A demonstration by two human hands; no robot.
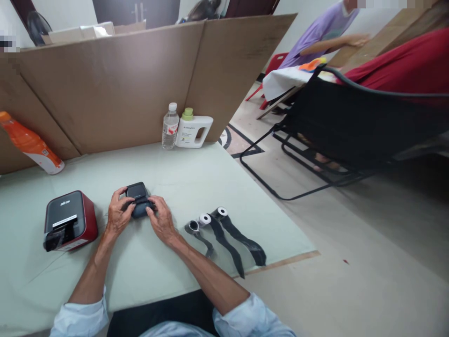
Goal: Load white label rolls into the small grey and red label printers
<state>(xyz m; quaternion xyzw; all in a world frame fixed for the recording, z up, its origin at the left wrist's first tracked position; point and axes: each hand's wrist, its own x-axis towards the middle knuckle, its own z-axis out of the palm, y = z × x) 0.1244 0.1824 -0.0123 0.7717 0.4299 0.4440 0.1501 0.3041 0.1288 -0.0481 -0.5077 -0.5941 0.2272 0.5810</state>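
Observation:
A small black device (pixel 136 192) with two box-like sections, perhaps an opened lid and body, lies on the green-covered table (pixel 168 173). My left hand (pixel 118 213) grips its left side, thumb across the middle and index finger at the upper edge. From the right, my right hand (pixel 161 219) holds it with the thumb at the lower section and the fingers curled at the side. Right of that hand are several small rolls: two with white cores, one roll (pixel 205 219) and another roll (pixel 221 212), and a darker roll (pixel 192 226). Black strips trail from them.
A red-and-black printer-like box (pixel 72 220) stands at left. Along the cardboard partition (pixel 133 89) are an orange bottle (pixel 35 145), a water bottle (pixel 170 127) and a white jug (pixel 194 131). A black folding chair (pixel 336 121) and a person in purple (pixel 315 35) are at right.

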